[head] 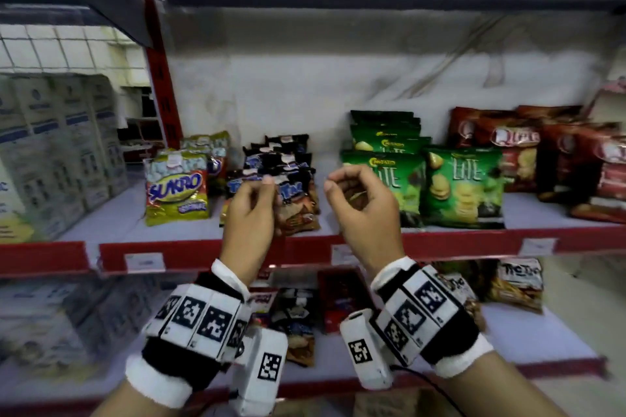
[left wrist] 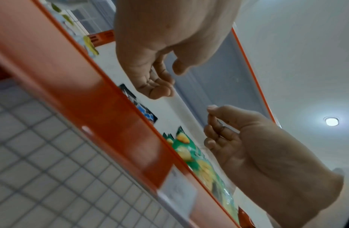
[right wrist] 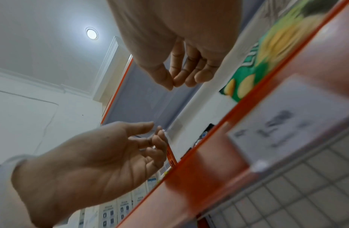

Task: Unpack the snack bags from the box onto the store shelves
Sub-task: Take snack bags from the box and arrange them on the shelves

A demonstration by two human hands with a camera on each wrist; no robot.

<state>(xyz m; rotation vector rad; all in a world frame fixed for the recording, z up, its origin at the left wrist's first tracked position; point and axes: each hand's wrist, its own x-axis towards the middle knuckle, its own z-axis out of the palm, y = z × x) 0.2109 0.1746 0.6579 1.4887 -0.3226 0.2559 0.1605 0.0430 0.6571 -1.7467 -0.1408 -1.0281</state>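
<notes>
Both my hands hover in front of the middle shelf's red front edge [head: 203, 254], and both hold nothing. My left hand [head: 261, 193] has loosely curled fingers and hangs just in front of a row of dark blue snack bags [head: 288, 162]. In the left wrist view the left hand [left wrist: 156, 89] is plainly empty. My right hand [head: 345, 186] is relaxed with thumb near fingertips, left of the green snack bags [head: 460, 186]. The right wrist view shows the right hand [right wrist: 179, 80] empty too. A yellow Sukro bag [head: 176, 189] stands at the left.
Red snack bags [head: 542, 159] fill the shelf's right end and white cartons [head: 50, 152] its left bay. The lower shelf [head: 542, 342] holds more bags [head: 294, 315]. A brown cardboard surface [head: 389, 403] shows at the bottom edge. Bare shelf lies between the dark and green bags.
</notes>
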